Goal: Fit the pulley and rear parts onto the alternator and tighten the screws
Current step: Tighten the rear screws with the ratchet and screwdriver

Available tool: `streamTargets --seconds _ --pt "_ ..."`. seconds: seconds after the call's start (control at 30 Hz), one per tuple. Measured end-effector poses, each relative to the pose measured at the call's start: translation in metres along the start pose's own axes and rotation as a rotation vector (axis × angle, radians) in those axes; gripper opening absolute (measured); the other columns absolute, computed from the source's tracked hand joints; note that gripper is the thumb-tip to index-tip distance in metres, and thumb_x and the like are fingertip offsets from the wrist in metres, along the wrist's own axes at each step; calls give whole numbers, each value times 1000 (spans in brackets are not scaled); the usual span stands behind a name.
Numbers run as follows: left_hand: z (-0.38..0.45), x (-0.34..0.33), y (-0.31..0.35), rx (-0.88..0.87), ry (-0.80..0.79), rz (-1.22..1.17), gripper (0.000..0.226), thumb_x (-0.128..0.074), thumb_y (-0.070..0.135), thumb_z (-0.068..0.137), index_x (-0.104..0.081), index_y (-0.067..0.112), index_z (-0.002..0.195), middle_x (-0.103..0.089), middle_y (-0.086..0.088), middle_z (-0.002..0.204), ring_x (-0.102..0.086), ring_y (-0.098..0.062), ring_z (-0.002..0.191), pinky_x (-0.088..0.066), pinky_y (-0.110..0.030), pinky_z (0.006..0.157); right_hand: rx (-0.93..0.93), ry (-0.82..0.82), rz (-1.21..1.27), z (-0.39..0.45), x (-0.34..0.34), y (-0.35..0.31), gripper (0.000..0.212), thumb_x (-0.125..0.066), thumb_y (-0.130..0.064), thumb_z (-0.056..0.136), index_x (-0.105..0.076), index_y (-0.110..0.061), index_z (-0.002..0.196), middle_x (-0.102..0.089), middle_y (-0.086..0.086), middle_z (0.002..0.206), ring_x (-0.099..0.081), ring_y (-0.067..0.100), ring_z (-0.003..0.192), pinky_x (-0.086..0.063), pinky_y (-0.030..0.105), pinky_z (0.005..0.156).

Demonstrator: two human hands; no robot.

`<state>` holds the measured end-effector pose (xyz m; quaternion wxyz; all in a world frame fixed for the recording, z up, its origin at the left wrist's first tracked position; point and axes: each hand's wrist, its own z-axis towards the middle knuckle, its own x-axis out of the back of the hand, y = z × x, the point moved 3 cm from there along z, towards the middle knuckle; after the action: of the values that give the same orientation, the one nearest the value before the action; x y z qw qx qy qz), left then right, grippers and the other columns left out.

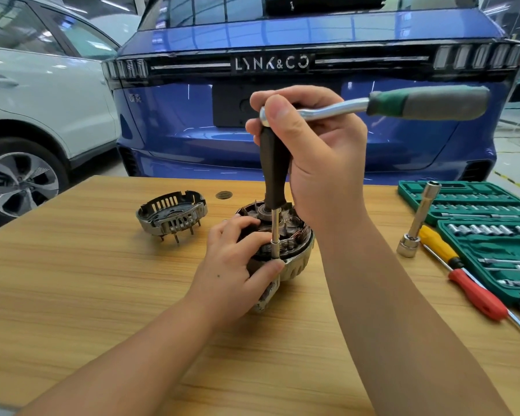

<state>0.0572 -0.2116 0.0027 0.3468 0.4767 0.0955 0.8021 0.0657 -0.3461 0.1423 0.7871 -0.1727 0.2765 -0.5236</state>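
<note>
Left hand (237, 265) clamped on alternator (278, 250), right hand (309, 145) gripping ratchet (373, 105): keep driver (273, 169) upright, socket seated squarely, turn gently.

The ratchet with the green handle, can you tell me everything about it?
The ratchet has a shiny metal shaft and a green-and-grey grip pointing right, roughly level. Its head sits atop a dark upright driver handle whose thin steel shaft ends in a small socket on the alternator rim. The right hand grips the head; left hand fingers touch the socket.

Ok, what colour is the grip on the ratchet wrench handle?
Green and grey, on the chrome ratchet wrench held in the right hand; the head view shows it.
</note>
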Motion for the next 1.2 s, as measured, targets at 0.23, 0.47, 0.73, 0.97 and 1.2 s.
streamTargets --seconds 0.23,0.47,0.73,0.97,1.2 --pt "2 0 -3 6 -16 -9 52 -46 67 81 -64 38 122 -37 20 142 -18 -7 137 -20 -29 99 71 21 -103 1 -4 1 3 -66 -4 93 -67 -6 94 -72 17 91 -74 31 82 -60 51 80" --pt "2 -5 1 4 12 -10 53 -44 70 81 -62 41 121 -32 23 141 -17 -8 136 -25 -27 90 -296 28 137 7 -4 0 8 -54 -16 98 -58 -10 99 -73 11 92 -65 22 70 -52 34 68" --pt "1 -7 2 33 -7 7 45 -54 62 88 -60 40 127 -32 16 147 -14 -10 139 -28 -34 96 -889 38 22 35 -9 -3 14 -44 -26 92 -41 -18 80 -52 -1 57 -46 16 48 -43 36 72" --pt "2 -8 1 43 -17 25 46 -53 62 88 -57 41 129 -29 18 148 -13 -12 139 -35 -37 95 -905 89 -35 37 -18 -7 4 -40 -17 88 -37 -17 88 -41 0 56 -38 15 43 -32 24 51" --pt "2 -9 0 51 -27 40 51 -47 66 87 -56 40 130 -26 17 149 -11 -10 139 -38 -37 92 -794 261 150 32 -14 1 4 -40 -15 90 -42 -11 88 -57 8 62 -47 21 46 -38 25 48"
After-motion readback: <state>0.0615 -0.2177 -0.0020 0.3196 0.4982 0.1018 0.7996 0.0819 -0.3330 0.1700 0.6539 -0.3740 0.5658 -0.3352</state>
